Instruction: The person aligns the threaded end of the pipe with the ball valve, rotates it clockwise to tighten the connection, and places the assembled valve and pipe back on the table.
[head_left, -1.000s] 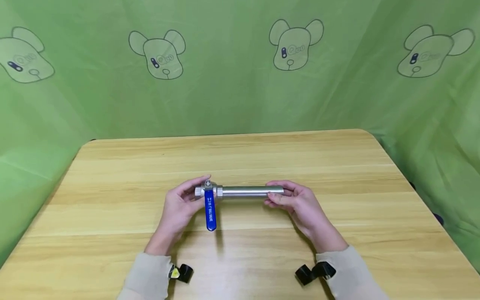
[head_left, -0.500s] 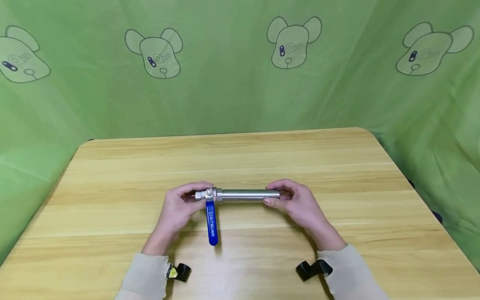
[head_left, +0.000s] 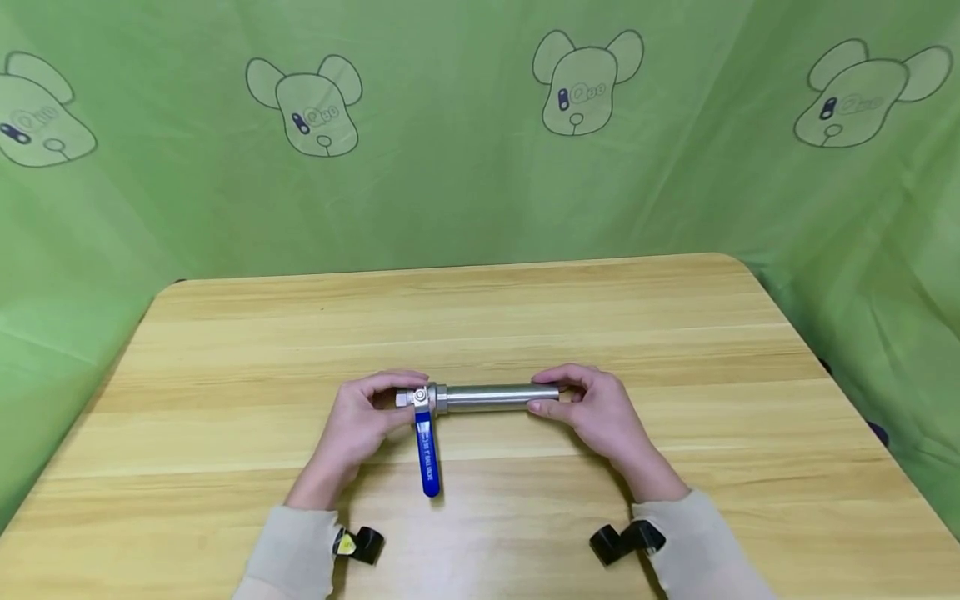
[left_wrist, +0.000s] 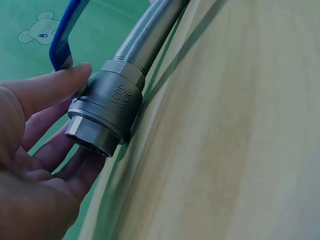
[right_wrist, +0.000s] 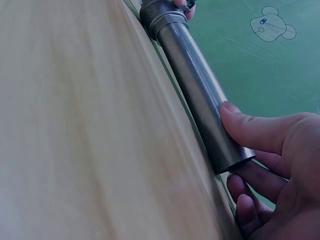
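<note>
A metal ball valve point(head_left: 422, 395) with a blue lever handle point(head_left: 427, 454) is joined to a plain steel pipe point(head_left: 487, 397) running to the right. My left hand point(head_left: 360, 415) grips the valve body, its thumb near the handle's root in the left wrist view, where "1000 WOG" stands on the body point(left_wrist: 117, 97). With thumb and fingers my right hand point(head_left: 596, 410) holds the pipe's free end; the right wrist view shows the thumb on the pipe point(right_wrist: 200, 95) close to its open end. The lever points toward me. I cannot tell whether the valve and pipe touch the table.
The wood-grain table point(head_left: 480, 317) spreads out around both hands. Behind it and at its sides hangs a green curtain point(head_left: 450, 192) printed with bear heads. Black wrist devices point(head_left: 367, 546) sit at both sleeves.
Both hands have brought the valve and pipe slightly lower in the head view. The lever has tilted, so more of its length shows and its tip reaches nearer to me.
</note>
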